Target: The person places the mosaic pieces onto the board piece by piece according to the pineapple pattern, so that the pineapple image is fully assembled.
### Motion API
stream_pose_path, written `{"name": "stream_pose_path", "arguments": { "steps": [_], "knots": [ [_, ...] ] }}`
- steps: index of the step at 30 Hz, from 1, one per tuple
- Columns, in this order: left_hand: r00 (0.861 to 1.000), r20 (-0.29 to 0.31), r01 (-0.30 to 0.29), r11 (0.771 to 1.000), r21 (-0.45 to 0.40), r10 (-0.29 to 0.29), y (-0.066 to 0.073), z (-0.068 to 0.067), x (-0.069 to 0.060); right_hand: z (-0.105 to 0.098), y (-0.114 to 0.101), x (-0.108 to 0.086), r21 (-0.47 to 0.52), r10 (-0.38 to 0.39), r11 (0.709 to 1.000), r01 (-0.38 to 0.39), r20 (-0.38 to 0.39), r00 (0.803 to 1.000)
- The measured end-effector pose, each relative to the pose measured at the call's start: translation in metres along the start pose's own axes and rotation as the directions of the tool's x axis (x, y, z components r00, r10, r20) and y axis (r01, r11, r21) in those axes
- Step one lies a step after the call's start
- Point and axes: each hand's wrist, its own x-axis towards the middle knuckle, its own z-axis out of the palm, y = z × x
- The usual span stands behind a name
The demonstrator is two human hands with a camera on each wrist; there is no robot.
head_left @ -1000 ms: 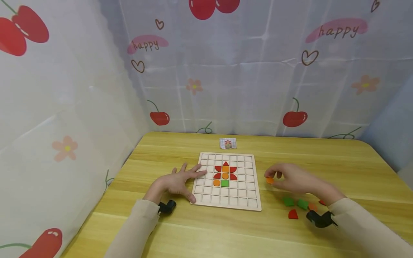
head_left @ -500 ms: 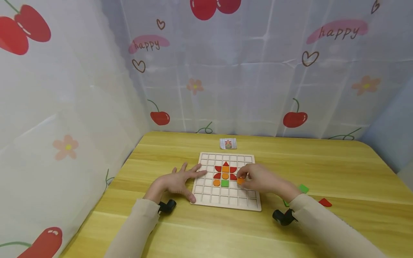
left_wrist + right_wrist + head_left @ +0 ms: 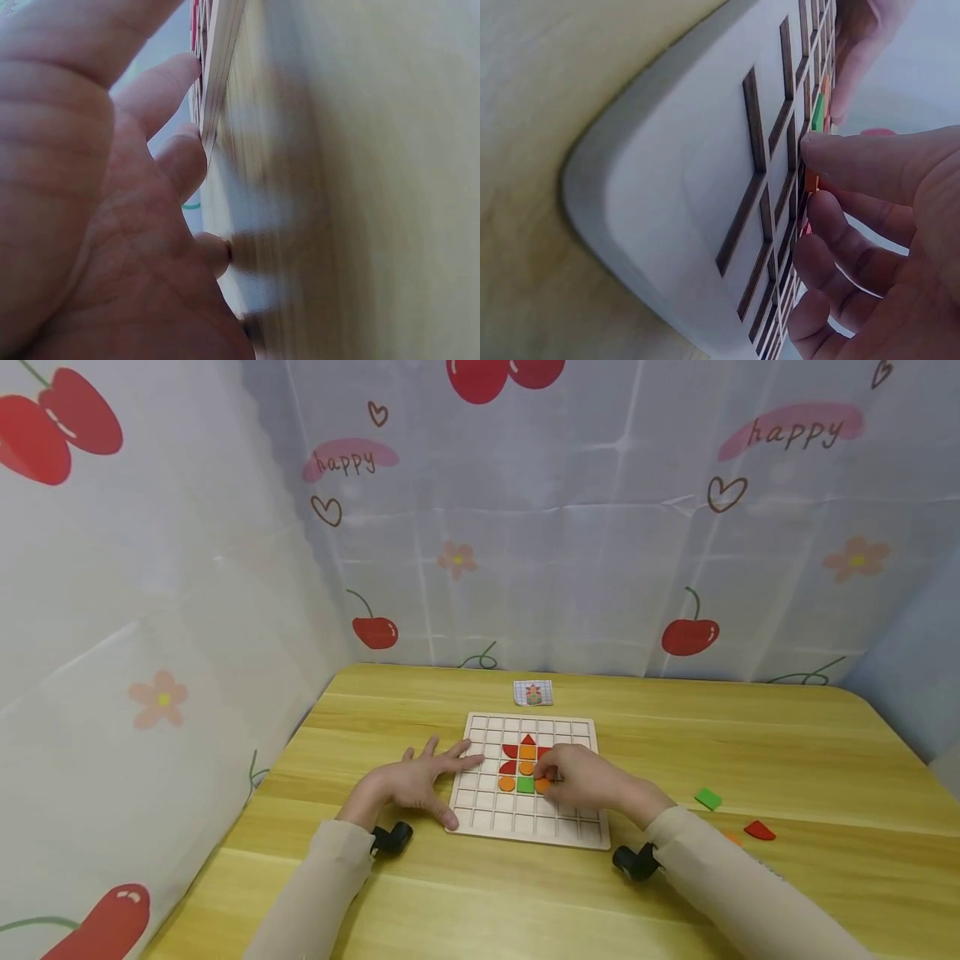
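Observation:
A pale wooden grid board (image 3: 521, 827) lies on the table. In its cells sit a green square (image 3: 525, 785), an orange square (image 3: 528, 752), an orange disc (image 3: 507, 784), another orange disc (image 3: 527, 767) and several red pieces, some hidden by fingers. My right hand (image 3: 588, 779) pinches an orange piece (image 3: 811, 180) between thumb and fingers, at the cell right of the green square; its outline is partly covered. Fingers spread, my left hand (image 3: 416, 783) rests against the board's left side, thumb at the near left corner and fingertips on the edge.
Beyond the board lies a small printed card (image 3: 532, 693) with a coloured pattern. Right of it are a loose green piece (image 3: 707, 798), a red quarter-round piece (image 3: 760, 830) and an orange piece (image 3: 732, 838), partly behind the right sleeve. A patterned curtain (image 3: 525, 568) stands behind the table.
My right hand has carried the orange piece leftward from the table beside the board to the cell right of the green square. My left hand has stayed in place.

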Motion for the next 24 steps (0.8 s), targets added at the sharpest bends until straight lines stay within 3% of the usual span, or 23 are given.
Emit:
{"name": "stream_pose_path", "arguments": {
  "steps": [10,17,24],
  "knots": [
    [1.0,-0.002,0.0,1.0,-0.014,0.0,0.001,0.0,0.0,-0.002,0.0,-0.004,-0.002,-0.008,1.0,0.008,0.006,1.0],
    [1.0,-0.005,-0.002,1.0,-0.016,0.002,0.001,0.002,0.0,-0.009,0.008,-0.016,-0.025,-0.044,0.999,0.043,-0.03,0.999],
    [1.0,-0.006,0.002,1.0,-0.018,-0.002,0.001,0.0,0.001,-0.027,0.026,-0.039,0.058,0.027,0.998,-0.026,-0.021,0.999]
  ]
}}
